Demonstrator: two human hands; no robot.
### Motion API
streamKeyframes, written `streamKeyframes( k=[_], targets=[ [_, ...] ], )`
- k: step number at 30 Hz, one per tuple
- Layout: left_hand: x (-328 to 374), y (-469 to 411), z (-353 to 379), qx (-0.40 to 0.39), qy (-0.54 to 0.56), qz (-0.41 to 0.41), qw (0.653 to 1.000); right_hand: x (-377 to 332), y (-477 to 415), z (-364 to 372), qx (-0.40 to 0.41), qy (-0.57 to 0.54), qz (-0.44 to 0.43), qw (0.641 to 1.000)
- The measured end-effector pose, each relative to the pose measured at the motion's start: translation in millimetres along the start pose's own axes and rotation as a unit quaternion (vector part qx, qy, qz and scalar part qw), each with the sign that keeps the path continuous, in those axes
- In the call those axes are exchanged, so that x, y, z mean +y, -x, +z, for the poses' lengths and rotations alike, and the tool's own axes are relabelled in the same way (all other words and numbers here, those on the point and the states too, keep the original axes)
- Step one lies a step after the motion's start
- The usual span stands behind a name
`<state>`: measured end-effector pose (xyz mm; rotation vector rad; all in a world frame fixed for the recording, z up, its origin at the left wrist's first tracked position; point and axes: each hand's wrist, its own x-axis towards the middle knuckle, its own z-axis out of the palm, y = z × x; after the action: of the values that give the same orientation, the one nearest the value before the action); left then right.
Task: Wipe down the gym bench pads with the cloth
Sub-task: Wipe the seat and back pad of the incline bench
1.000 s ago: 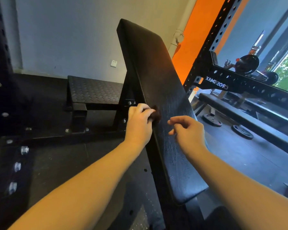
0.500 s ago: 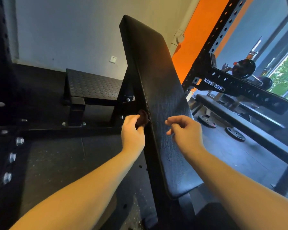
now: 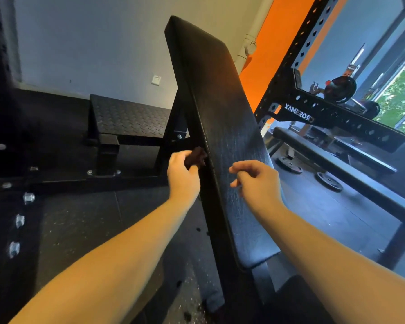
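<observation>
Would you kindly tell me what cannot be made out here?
Head view: the cloth is mostly hidden inside the left hand; size unclear.
Head view: the right hand has curled fingers that hide whether it pinches anything.
Head view: the pad hides its own back and frame.
</observation>
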<state>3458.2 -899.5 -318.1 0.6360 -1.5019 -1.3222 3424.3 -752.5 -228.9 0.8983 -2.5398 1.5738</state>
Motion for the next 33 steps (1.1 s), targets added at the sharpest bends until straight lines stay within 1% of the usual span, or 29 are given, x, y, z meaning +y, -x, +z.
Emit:
streamKeyframes(
  k=[2, 4, 6, 9, 13, 15, 18, 20, 22, 25, 29, 31, 33],
  targets=[
    [2, 4, 5, -0.016, -0.019, 0.022, 0.999, 8, 2, 0, 0.017, -0.022, 0.023, 0.999],
    [-3, 21, 2, -0.056, -0.042, 0.043, 0.997, 17, 5, 4, 0.033, -0.04, 0.046, 0.998],
    [-11, 41, -4, -0.099, -0.048, 0.055, 0.992, 26, 10, 7, 0.067, -0.052, 0.068, 0.994],
    [-17, 63, -9, -0.146, -0.048, 0.053, 0.987, 37, 25, 8, 0.149, -0.074, 0.112, 0.98],
    [-19, 76, -10, -0.174, -0.065, 0.05, 0.981, 57, 60, 9, 0.198, -0.053, 0.159, 0.966],
    [-14, 65, -13, -0.172, -0.064, 0.05, 0.982, 64, 73, 7, 0.203, -0.064, 0.174, 0.962],
    [3, 31, -14, -0.093, -0.047, 0.031, 0.994, 73, 80, 5, 0.198, -0.055, 0.174, 0.963],
    [12, 18, -10, -0.064, -0.037, 0.013, 0.997, 85, 81, 5, 0.215, -0.052, 0.172, 0.96],
    [11, 22, -3, -0.069, -0.043, 0.034, 0.996, 92, 85, 6, 0.233, -0.045, 0.181, 0.954],
    [4, 45, 3, -0.079, -0.065, 0.064, 0.993, 101, 93, 3, 0.239, -0.03, 0.21, 0.947],
    [-11, 86, -2, -0.142, -0.078, 0.1, 0.982, 116, 97, 0, 0.23, -0.02, 0.237, 0.944],
    [-16, 97, -4, -0.165, -0.089, 0.103, 0.977, 120, 97, 1, 0.229, -0.017, 0.235, 0.944],
    [-12, 91, -8, -0.172, -0.09, 0.086, 0.977, 121, 97, 2, 0.225, -0.03, 0.236, 0.945]
  ],
)
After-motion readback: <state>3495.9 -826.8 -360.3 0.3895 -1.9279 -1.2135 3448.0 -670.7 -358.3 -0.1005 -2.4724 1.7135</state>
